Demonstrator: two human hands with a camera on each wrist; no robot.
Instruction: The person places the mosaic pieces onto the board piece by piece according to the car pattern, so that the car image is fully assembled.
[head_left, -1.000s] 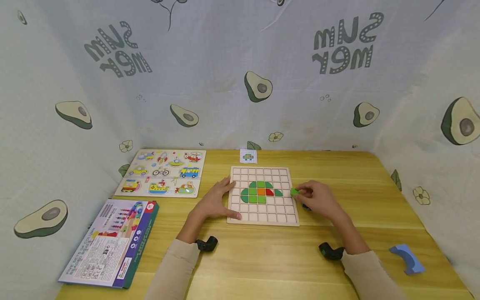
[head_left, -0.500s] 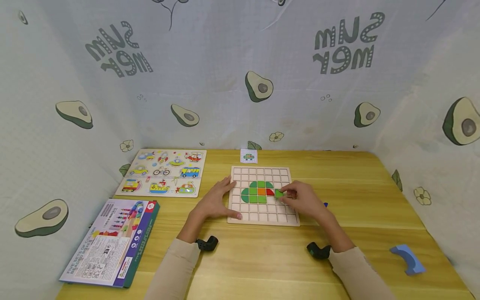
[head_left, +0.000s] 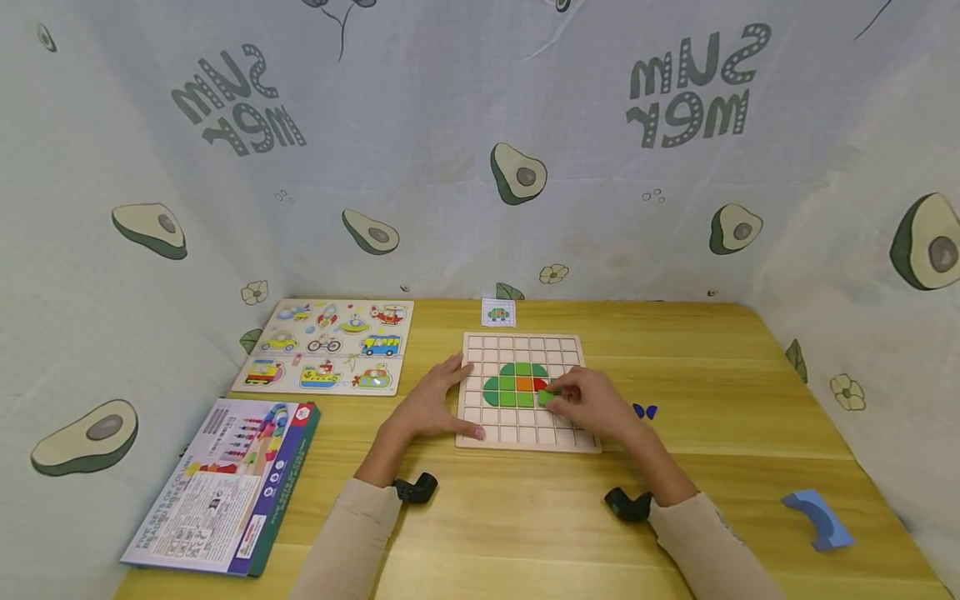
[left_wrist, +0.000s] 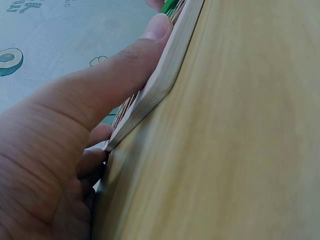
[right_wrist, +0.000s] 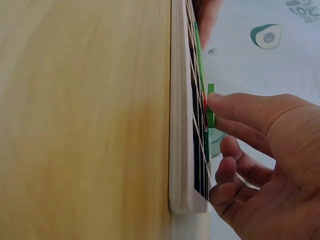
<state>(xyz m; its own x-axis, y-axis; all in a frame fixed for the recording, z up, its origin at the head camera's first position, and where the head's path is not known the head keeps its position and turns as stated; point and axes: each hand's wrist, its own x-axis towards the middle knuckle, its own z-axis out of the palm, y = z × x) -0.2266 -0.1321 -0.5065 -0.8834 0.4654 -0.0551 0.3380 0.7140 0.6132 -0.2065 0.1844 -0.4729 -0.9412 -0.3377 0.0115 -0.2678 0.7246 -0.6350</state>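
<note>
- Two bare hands total: one left hand (head_left: 429,407), one right hand (head_left: 596,404)
- Got one pale wooden grid board (head_left: 510,435), and it had four light green square tiles (head_left: 507,400), four dark green rounded tiles (head_left: 491,385) I could make out, one orange square tile (head_left: 524,384), one red tile (head_left: 539,383)
- There was one bright green flat tile (head_left: 546,399) in the fingers
- I counted two dark blue flat pieces (head_left: 652,412), one light blue arch block (head_left: 830,518)
- Ten vehicle pictures (head_left: 381,345) were on one puzzle board (head_left: 349,340)
- Plus there was one green-sided box (head_left: 217,492), one small printed card (head_left: 498,313)

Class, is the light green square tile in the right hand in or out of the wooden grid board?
Out: the right hand pinches the tile, standing proud of the board in the right wrist view.
</note>
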